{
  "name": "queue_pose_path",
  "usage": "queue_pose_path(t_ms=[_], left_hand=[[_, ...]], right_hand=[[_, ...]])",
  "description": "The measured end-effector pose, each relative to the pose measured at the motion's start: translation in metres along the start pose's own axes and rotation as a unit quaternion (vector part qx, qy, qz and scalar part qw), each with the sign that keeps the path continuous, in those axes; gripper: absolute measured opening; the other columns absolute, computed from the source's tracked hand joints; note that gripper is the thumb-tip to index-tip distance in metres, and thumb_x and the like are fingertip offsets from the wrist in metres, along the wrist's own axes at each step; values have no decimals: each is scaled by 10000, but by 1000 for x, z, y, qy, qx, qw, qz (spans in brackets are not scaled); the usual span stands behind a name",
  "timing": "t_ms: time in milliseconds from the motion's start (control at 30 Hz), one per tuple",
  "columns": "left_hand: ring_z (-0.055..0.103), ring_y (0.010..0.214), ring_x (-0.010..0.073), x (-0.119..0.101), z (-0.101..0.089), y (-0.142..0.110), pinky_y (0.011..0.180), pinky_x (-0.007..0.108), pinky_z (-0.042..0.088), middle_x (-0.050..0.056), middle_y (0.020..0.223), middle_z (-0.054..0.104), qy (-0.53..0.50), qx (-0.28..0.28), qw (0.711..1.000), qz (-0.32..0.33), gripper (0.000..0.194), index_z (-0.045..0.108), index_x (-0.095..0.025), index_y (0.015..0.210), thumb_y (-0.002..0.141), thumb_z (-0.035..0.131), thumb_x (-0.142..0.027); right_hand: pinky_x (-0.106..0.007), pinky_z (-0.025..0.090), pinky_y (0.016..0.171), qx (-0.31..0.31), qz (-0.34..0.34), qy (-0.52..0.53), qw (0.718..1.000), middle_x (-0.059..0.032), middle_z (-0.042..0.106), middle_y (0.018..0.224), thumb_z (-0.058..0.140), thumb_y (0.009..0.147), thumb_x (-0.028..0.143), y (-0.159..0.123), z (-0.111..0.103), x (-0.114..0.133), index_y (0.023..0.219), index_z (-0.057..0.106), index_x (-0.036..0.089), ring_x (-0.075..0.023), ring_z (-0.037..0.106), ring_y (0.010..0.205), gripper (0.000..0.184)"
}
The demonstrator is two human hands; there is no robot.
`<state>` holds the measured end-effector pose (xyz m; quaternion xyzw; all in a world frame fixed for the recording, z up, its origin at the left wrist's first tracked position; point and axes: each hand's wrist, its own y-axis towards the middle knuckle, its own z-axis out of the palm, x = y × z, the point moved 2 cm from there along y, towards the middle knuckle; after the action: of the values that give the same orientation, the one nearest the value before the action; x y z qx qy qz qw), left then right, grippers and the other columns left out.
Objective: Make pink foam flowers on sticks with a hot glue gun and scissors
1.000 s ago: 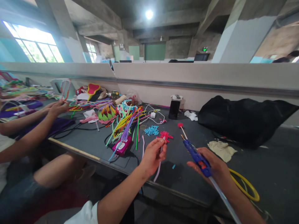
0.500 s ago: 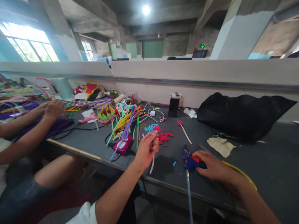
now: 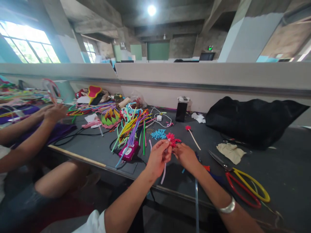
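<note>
My left hand [image 3: 159, 157] pinches a pale lilac pipe cleaner stem [image 3: 163, 174] topped by a red pipe-cleaner flower [image 3: 170, 136]. Close beside it, my right hand [image 3: 186, 155] has its fingers bent together at the small red pipe-cleaner pieces [image 3: 178, 140]; its fingertips are partly hidden, so what they grip is unclear. Under my right forearm lies a blue glue gun, mostly covered, with its orange trigger [image 3: 206, 168] and a long clear glue stick [image 3: 196, 207] showing. Another red flower on a white stem [image 3: 194, 139] lies beyond my right hand.
Scissors with red and yellow handles [image 3: 243, 184] lie right of my forearm. Blue pieces [image 3: 158, 133], a pipe-cleaner bundle [image 3: 132, 129] and a magenta box [image 3: 128, 151] lie left. Behind are a phone [image 3: 181, 111] and black bag [image 3: 252, 119]. A co-worker's hands [image 3: 54, 113] are far left.
My right hand has left the glue gun and moved left to the red pieces. My left hand, still holding the flower stem, has shifted slightly right. The scissors are now uncovered.
</note>
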<state>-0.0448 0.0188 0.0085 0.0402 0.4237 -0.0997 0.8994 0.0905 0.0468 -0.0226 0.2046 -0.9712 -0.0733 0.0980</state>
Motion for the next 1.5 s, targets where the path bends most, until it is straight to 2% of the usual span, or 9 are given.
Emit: queue_pose_path(t_ms=[233, 400, 467, 600, 800, 867, 1033, 1333, 1500], left_hand=[[334, 402, 27, -5, 2, -4, 386, 178, 179, -59, 570, 505, -1, -4, 1000, 1, 293, 541, -164, 788, 744, 745, -371], [328, 400, 31, 0, 8, -7, 379, 177, 176, -56, 569, 511, 19, -21, 999, -21, 289, 544, -167, 769, 735, 739, -378], [323, 394, 32, 3, 12, -7, 374, 178, 170, -55, 568, 515, 23, -22, 999, -33, 277, 556, -165, 778, 741, 733, -374], [325, 392, 29, 11, 18, -9, 378, 174, 176, -53, 569, 526, 27, -26, 998, -57, 279, 570, -161, 789, 735, 743, -373], [325, 408, 31, 20, 19, -11, 389, 178, 179, -51, 569, 520, 32, -19, 997, -67, 299, 601, -158, 802, 733, 756, -404], [330, 413, 32, 22, 19, -11, 390, 177, 172, -46, 575, 528, 32, -19, 997, -69, 298, 603, -160, 810, 734, 758, -403], [326, 406, 26, 23, 19, -12, 393, 175, 153, -45, 581, 537, 35, -19, 996, -75, 316, 596, -163, 808, 724, 765, -416], [308, 399, 27, 22, 21, -14, 388, 178, 165, -49, 574, 531, 34, -15, 997, -74, 317, 572, -167, 788, 723, 765, -409], [310, 400, 29, 24, 20, -13, 383, 177, 175, -48, 579, 530, 31, -7, 997, -69, 344, 562, -170, 782, 714, 771, -435]], right_hand=[[-285, 449, 690, 6, 23, 57, 998, -71, 688, 839, 514, 815, 140, -23, -8, 4, 771, 608, 190, -189, 633, 780, 116], [-241, 481, 671, -39, 56, 171, 983, -8, 670, 807, 427, 925, 288, -47, -40, -10, 889, 567, 205, -131, 633, 735, 167], [-241, 496, 649, -88, 78, 289, 950, -22, 668, 838, 454, 922, 373, -54, -53, -17, 942, 583, 198, -134, 636, 744, 218], [-231, 455, 465, -128, 136, 510, 839, -30, 675, 863, 615, 832, 482, -63, -69, -24, 1157, 632, 205, -99, 570, 536, 427], [-231, 460, 434, -168, 138, 586, 780, -62, 710, 858, 711, 773, 460, -62, -79, -17, 955, 696, 186, -118, 591, 551, 329], [-234, 477, 476, -179, 127, 582, 783, -59, 712, 874, 702, 785, 445, -60, -79, -14, 934, 694, 195, -132, 608, 615, 292], [-266, 476, 635, -233, 104, 470, 845, -19, 694, 829, 672, 807, 433, -52, -77, -8, 887, 719, 218, -129, 576, 673, 234], [-325, 438, 833, -287, 85, 371, 879, -25, 649, 944, 673, 801, 382, -46, -69, -5, 836, 747, 273, -196, 588, 959, 136], [-359, 436, 881, -295, 97, 349, 884, -35, 636, 926, 657, 800, 431, -45, -67, -2, 814, 751, 274, -211, 582, 963, 183]])
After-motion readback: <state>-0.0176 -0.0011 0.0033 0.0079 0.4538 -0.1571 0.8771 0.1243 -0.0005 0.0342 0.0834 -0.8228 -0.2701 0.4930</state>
